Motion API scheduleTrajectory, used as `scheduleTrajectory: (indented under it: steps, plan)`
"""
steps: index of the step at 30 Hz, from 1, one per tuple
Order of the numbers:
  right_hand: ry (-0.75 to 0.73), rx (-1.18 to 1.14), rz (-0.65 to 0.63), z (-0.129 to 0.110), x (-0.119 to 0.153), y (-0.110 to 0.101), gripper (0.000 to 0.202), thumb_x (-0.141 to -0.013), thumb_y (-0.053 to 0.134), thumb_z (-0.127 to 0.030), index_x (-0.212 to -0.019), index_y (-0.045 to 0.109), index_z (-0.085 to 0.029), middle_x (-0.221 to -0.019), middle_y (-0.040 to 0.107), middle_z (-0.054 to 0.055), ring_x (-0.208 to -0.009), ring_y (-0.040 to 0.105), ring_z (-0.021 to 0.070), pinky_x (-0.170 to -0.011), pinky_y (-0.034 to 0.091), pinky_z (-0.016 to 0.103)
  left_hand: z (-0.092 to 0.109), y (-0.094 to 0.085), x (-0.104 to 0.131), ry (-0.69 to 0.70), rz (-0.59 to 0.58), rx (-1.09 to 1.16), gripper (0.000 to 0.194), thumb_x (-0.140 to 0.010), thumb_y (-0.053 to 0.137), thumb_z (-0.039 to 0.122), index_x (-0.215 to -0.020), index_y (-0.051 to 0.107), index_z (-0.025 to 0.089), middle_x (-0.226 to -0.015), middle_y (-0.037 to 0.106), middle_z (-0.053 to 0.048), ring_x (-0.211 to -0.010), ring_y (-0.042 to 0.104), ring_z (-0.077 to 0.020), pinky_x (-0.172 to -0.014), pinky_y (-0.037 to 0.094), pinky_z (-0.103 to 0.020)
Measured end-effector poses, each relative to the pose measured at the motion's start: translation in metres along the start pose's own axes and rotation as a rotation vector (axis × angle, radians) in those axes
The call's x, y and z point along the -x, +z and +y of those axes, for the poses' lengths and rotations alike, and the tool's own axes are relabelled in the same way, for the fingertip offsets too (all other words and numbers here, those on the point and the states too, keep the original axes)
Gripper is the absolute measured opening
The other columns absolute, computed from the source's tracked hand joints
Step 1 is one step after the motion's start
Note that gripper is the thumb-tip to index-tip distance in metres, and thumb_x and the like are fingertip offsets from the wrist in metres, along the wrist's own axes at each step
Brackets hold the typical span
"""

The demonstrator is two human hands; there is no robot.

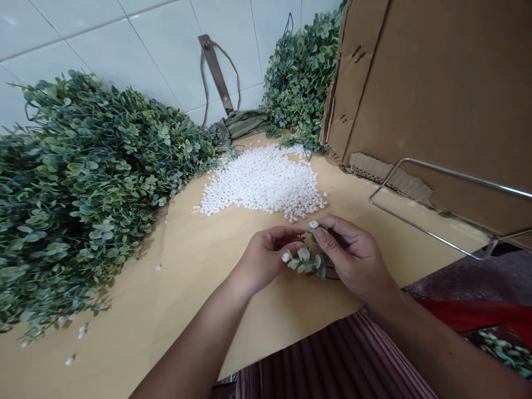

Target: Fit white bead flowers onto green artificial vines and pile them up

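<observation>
Between my hands, above the brown sheet, is a small artificial leaf sprig (305,261) with pale green leaves and a white tip beside my left thumb. My right hand (357,255) is closed, thumb against the fingers, pinching a part of the sprig that carries a small white bead (313,224). My left hand (266,252) is closed as well, its fingertips at the sprig's stem and nearly meeting the right fingers. Just beyond both hands lies a heap of small white beads (266,180). The stem inside the fingers is mostly hidden.
A big pile of leafy sprigs (103,160) fills the left side; another bunch (305,72) stands at the back. On the right are a cardboard box (440,94) and a bent metal wire frame (436,239). Loose white bits (70,360) lie at the front left.
</observation>
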State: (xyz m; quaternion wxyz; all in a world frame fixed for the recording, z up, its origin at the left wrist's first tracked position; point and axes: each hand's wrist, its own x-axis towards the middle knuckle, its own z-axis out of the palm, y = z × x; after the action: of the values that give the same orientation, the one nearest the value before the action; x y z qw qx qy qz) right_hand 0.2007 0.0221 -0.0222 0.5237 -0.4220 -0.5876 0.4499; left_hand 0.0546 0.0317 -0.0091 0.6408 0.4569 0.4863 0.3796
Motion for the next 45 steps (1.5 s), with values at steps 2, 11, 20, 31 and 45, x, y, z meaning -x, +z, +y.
scheduleTrajectory:
  steps: [2, 11, 20, 31, 45]
  plan:
    - [-0.059, 0.032, -0.01, -0.004, 0.001, -0.002, 0.025, -0.082, 0.056, -0.042, -0.078, 0.061, -0.018, -0.076, 0.057, 0.004, -0.075, 0.055, 0.0166, -0.068, 0.047, 0.027, -0.002, 0.002, -0.001, 0.002, 0.01, 0.038, 0.03, -0.053, 0.079, 0.029, -0.076, 0.067, 0.013, -0.061, 0.065, -0.001, -0.053, 0.057, -0.0107, -0.053, 0.044, -0.023]
    - [-0.068, -0.263, -0.441, -0.028, 0.001, -0.032, 0.04, -0.088, 0.044, -0.049, -0.069, 0.067, -0.022, -0.063, 0.061, 0.003, -0.065, 0.058, 0.017, -0.07, 0.048, 0.033, 0.001, -0.003, 0.002, 0.072, -0.061, 0.166, 0.024, -0.052, 0.08, 0.025, -0.067, 0.065, 0.014, -0.062, 0.064, 0.0, -0.059, 0.058, -0.0091, -0.059, 0.047, -0.021]
    - [0.177, -0.157, -0.265, 0.002, -0.006, -0.001, 0.026, -0.079, 0.057, -0.043, -0.085, 0.057, -0.018, -0.082, 0.062, 0.003, -0.081, 0.059, 0.0153, -0.074, 0.048, 0.026, 0.002, -0.003, 0.004, 0.23, 0.034, 0.076, 0.01, -0.059, 0.075, 0.016, -0.066, 0.068, 0.016, -0.063, 0.066, 0.001, -0.057, 0.057, -0.0083, -0.059, 0.045, -0.021]
    - [-0.09, 0.423, -0.163, 0.004, 0.016, -0.003, 0.014, -0.082, 0.049, -0.023, -0.084, 0.06, -0.015, -0.072, 0.061, 0.005, -0.066, 0.057, 0.0179, -0.061, 0.046, 0.031, -0.004, -0.007, -0.005, 0.253, 0.097, 0.087, 0.012, -0.065, 0.07, 0.02, -0.077, 0.069, 0.016, -0.075, 0.069, -0.002, -0.074, 0.061, -0.0117, -0.071, 0.045, -0.023]
    - [-0.289, 0.569, -0.198, 0.005, 0.034, -0.012, 0.011, -0.08, 0.049, -0.005, -0.081, 0.058, -0.013, -0.08, 0.055, 0.009, -0.081, 0.048, 0.022, -0.069, 0.043, 0.036, 0.001, 0.021, -0.029, 0.467, 0.017, -1.203, 0.017, -0.079, 0.054, 0.016, -0.083, 0.07, 0.019, -0.085, 0.064, -0.007, -0.086, 0.057, -0.0215, -0.079, 0.045, -0.035]
